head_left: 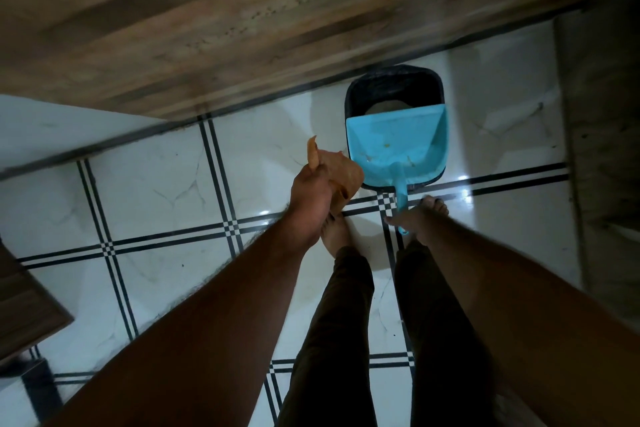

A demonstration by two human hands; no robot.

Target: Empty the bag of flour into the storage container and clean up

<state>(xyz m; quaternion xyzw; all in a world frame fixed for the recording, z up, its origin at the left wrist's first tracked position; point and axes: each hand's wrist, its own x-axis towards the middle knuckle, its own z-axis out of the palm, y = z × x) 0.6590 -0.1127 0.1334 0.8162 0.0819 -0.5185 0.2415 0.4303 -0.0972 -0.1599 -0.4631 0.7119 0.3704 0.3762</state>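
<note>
Forearms nearest. Left hand [311, 191] clenched around crumpled brown flour bag [341, 174], above white tiled floor [145, 191]. Right hand [420, 215] gripped blue dustpan [398, 144] handle, pan over black bin [391, 87]. Bare feet below.

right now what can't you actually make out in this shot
Head view only:
- Right hand: its grip on the light blue plastic dustpan is hidden; the handle and a bare foot overlap it.
- Black square bin: contents mostly covered by the dustpan; only a pale patch shows.
- Crumpled brown paper in the left hand: too dim and creased to identify.
- Wooden cabinet front: motion-blurred.
</note>
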